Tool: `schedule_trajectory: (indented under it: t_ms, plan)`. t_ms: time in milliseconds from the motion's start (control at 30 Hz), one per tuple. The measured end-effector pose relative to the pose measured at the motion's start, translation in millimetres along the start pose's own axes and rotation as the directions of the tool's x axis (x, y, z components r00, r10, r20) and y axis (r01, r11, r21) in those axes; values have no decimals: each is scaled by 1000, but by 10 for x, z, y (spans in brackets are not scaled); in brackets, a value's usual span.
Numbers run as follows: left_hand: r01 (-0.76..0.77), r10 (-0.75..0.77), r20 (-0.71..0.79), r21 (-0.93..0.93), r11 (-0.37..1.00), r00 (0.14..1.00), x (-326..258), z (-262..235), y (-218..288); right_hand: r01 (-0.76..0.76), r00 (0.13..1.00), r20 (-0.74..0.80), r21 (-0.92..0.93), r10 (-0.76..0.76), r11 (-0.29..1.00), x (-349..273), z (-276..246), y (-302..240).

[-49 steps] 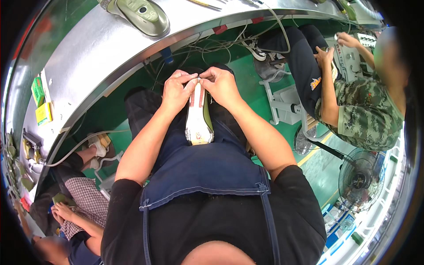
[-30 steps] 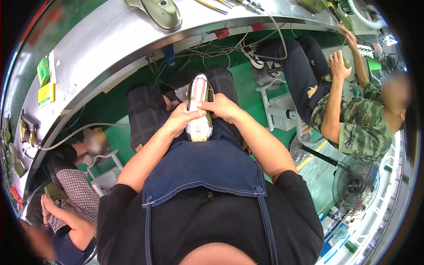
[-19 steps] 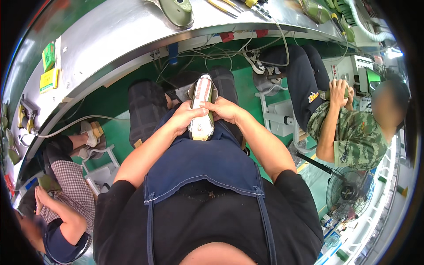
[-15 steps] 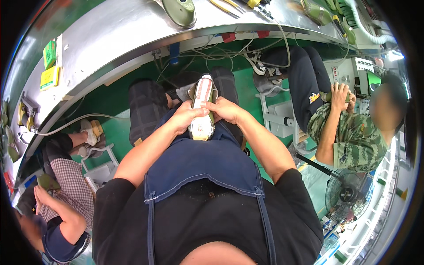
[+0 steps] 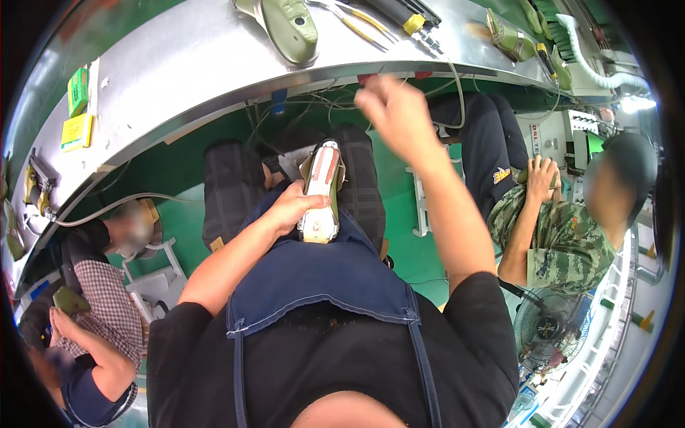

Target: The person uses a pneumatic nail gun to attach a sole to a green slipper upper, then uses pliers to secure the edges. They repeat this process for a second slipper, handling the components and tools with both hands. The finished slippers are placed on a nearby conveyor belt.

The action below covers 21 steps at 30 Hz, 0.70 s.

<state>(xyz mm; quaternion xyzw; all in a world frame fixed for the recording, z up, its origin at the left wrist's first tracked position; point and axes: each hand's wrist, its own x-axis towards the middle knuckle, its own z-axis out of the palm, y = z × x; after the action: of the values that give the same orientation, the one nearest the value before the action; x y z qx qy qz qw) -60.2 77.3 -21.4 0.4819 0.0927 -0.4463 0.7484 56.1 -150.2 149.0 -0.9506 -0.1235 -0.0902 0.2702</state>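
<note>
A shoe last (image 5: 322,187) with a pale sole marked in red lies sole up on my lap, a green upper around its sides. My left hand (image 5: 294,205) is closed on its near half, thumb across the sole. My right hand (image 5: 392,107) is raised off it, over the front edge of the workbench, a little blurred, fingers loosely bent and apart with nothing seen in them. Beyond it on the bench lie pincers (image 5: 362,27) with yellow handles and a black-and-yellow tool (image 5: 407,21). A green shoe last (image 5: 285,32) stands left of the pincers.
The metal workbench (image 5: 178,64) curves across the front. Green and yellow boxes (image 5: 77,132) sit on its left part. Cables (image 5: 314,96) hang below its edge. Co-workers hold green pieces at left (image 5: 100,349) and right (image 5: 564,228); a fan (image 5: 548,328) stands behind the right one.
My right hand has let go of the shoe last and moved up and forward to the bench edge. My left hand keeps its hold. The view has shifted slightly.
</note>
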Motion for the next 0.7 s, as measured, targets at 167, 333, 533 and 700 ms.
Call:
schedule_trajectory:
  t_ms: [167,333,533,700]
  plan:
    - [14,-14,-6,-7,1000,1000,-46,24,65,341,883,-230,-287,-410,895,972,133,185]
    - [19,-19,-8,0,1000,1000,-33,20,63,184,961,-137,-336,-241,924,1160,337,258]
    - [28,-28,-30,11,1000,999,-44,3,78,6,982,165,-525,95,851,1070,-11,-42]
    - [38,-38,-23,17,999,999,-56,20,83,11,985,161,-390,56,921,513,-81,24]
